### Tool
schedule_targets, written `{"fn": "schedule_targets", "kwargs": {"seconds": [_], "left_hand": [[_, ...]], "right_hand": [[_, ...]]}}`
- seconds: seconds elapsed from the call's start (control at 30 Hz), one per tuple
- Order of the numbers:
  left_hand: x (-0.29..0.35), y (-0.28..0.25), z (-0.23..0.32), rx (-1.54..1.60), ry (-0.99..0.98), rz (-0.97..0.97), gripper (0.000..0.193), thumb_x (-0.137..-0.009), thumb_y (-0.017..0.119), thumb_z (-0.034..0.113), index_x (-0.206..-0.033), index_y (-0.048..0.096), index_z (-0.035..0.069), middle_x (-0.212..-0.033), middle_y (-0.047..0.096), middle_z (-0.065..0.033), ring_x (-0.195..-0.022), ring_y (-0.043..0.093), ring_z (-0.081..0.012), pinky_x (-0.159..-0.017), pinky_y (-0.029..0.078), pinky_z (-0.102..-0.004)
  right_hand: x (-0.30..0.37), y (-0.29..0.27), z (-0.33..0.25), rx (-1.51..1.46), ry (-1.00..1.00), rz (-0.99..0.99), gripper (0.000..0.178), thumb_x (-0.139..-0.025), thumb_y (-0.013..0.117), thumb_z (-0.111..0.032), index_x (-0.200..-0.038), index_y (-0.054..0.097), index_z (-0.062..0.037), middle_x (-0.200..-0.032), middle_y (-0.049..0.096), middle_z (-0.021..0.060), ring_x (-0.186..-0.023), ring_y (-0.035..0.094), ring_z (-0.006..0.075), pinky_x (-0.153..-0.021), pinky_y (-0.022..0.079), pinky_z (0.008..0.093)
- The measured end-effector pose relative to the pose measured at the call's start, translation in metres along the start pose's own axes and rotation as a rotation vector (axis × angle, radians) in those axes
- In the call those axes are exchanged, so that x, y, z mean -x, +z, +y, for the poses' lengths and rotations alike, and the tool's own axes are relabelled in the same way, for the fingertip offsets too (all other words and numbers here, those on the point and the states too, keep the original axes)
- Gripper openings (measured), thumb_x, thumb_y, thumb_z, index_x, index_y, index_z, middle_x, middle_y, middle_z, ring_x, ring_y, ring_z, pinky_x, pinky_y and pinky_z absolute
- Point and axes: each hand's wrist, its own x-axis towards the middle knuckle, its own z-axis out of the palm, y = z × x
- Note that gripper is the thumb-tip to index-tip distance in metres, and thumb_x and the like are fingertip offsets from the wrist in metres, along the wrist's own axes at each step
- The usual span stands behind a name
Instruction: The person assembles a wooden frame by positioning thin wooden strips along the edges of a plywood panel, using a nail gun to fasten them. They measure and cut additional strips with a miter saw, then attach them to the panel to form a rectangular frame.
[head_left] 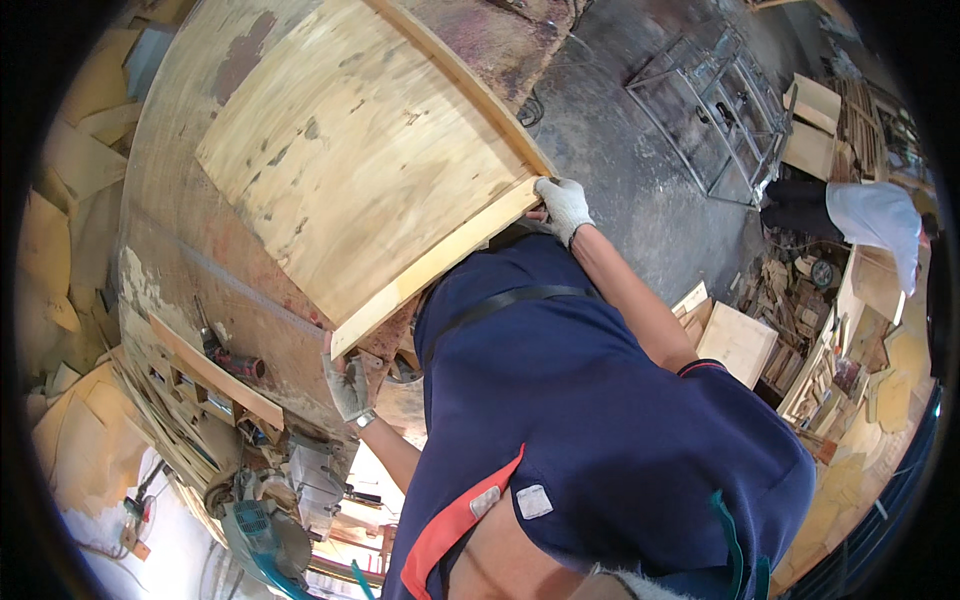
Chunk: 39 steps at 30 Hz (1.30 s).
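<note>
A plywood panel (370,130) with dark patches lies on a large worn worktable (260,290) in front of me. One wooden strip (440,258) runs along its near edge, another (470,80) along its right edge. My right hand (566,207), in a whitish knit glove, is closed on the panel's near right corner, fingers partly under the strip. At the near left corner my left hand (348,388), in a greyish glove, holds the strip's end, with some fingers hidden. The near edge is close against my waist.
A red and black cordless drill (232,358) lies on the table at the left. Below it stands a teal power saw (262,540). Metal frames (715,110) stand on the floor at the far right, near another person (870,220) bending over. Wood scraps (800,300) are heaped at the right.
</note>
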Motion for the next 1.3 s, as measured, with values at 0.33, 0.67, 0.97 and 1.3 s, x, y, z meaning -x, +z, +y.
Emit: {"fn": "schedule_targets", "kwargs": {"seconds": [0.33,0.67,0.97,1.3], "left_hand": [[-0.010,-0.011,-0.035,0.216,-0.037,0.117,0.036,-0.102,0.061,0.022,-0.129,0.061,-0.002,-0.126,0.069,-0.0156,-0.123,0.061,-0.0287,-0.114,0.045,-0.0465],[-0.003,0.026,-0.019,0.017,-0.085,0.309,0.037,-0.100,0.066,0.030,-0.127,0.061,0.005,-0.122,0.067,-0.0091,-0.113,0.061,-0.0248,-0.104,0.046,-0.0438],[-0.005,0.011,-0.031,-0.055,-0.109,0.273,0.044,-0.099,0.070,0.036,-0.129,0.059,0.006,-0.130,0.061,-0.0095,-0.116,0.059,-0.0243,-0.101,0.046,-0.0422],[-0.005,0.013,-0.022,-0.113,-0.176,0.188,0.047,-0.102,0.064,0.040,-0.133,0.059,0.005,-0.128,0.065,-0.0090,-0.119,0.059,-0.0236,-0.106,0.044,-0.0411]], "right_hand": [[0.000,-0.016,0.023,-0.274,0.010,-0.237,0.035,-0.093,0.077,-0.017,-0.119,0.061,0.0005,-0.096,0.066,0.0093,-0.079,0.070,0.0197,-0.062,0.062,0.0309],[0.002,-0.013,0.017,-0.224,0.007,-0.259,0.039,-0.095,0.076,-0.023,-0.124,0.061,-0.0010,-0.106,0.069,0.0085,-0.086,0.070,0.0189,-0.067,0.061,0.0304],[-0.004,-0.015,0.021,-0.180,-0.035,-0.263,0.049,-0.094,0.078,-0.028,-0.129,0.060,0.0018,-0.110,0.066,0.0083,-0.093,0.067,0.0189,-0.073,0.064,0.0346],[-0.002,-0.018,0.018,-0.231,-0.012,-0.237,0.046,-0.095,0.077,-0.025,-0.130,0.060,-0.0008,-0.110,0.067,0.0083,-0.096,0.066,0.0186,-0.076,0.062,0.0365]]}}
